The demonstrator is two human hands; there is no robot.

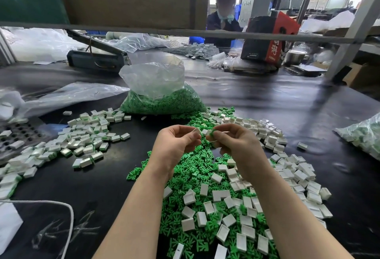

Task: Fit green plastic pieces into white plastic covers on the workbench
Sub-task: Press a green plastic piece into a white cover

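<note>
We work at a dark workbench (287, 104). A clear plastic bag (156, 92) of green parts stands at its centre, behind the hands. A heap of loose green pieces (191, 176) mixed with empty white covers (236, 213) lies under and right of our forearms. Fitted covers form a pile of assembled units (86, 139) to the left. Our left hand (174, 141) is raised over the heap, its fingers curled and pinching what looks like a small pale part; we cannot tell what it is. Our right hand (234, 139), just beside it, pinches a green piece (211, 133) against a white cover (204, 131) at its fingertips.
</note>
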